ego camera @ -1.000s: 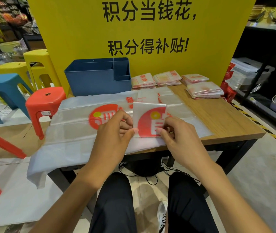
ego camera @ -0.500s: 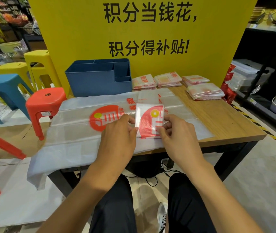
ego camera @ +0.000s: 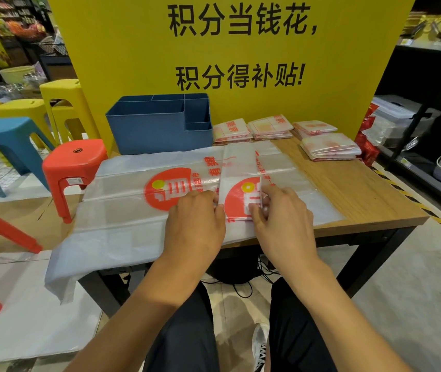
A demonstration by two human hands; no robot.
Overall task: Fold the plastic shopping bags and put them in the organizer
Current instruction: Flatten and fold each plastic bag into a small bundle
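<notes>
Centrally, a folded bag strip (ego camera: 241, 181) lay on the flat plastic bag (ego camera: 122, 210) covering the wooden table (ego camera: 369, 200), its long axis running away from the person toward the blue organizer (ego camera: 157, 130). Both hands lay palm-down at its near end: the left hand (ego camera: 195, 218) pinched the left edge, the right hand (ego camera: 281, 218) gripped the right edge with curled fingers.

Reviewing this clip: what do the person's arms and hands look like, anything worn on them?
Both forearms are bare up to the frame edge, with no sleeves in view. The left hand and right hand show no gloves, rings, watch or wristband. Fingernails look short and unpainted.
</notes>
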